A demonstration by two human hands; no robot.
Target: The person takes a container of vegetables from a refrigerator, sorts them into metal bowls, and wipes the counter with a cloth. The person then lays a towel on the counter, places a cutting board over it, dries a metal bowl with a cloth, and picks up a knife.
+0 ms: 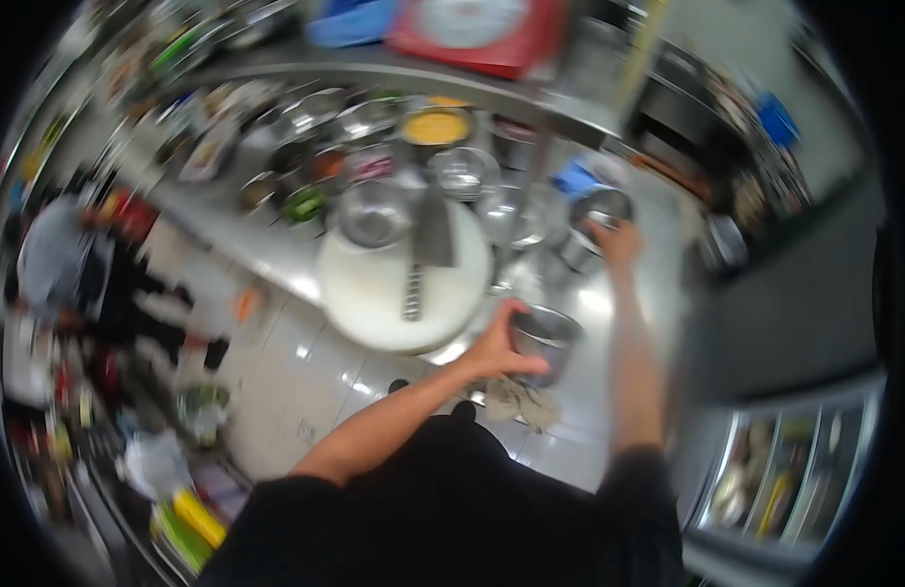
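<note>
My left hand [506, 347] is wrapped around the side of a metal cup-like container [552, 328], thumb and fingers on opposite sides of its wall. Farther out to the right, my right hand [618, 241] grips the rim of another metal container [601, 203]; blur hides the exact finger positions. To the left lies a round white cutting board [359, 303]. On it rest a cleaver [433, 235] with a patterned handle and a metal bowl [374, 213]. A crumpled beige cloth [523, 403] is just below the container in my left hand.
Several metal bowls crowd the counter's back, one with yellow food [436, 126]. A red scale [477, 34] stands on the shelf above. At the left, a person [71, 259] stands on the tiled floor. An open drawer or chiller [780, 479] with food is at lower right.
</note>
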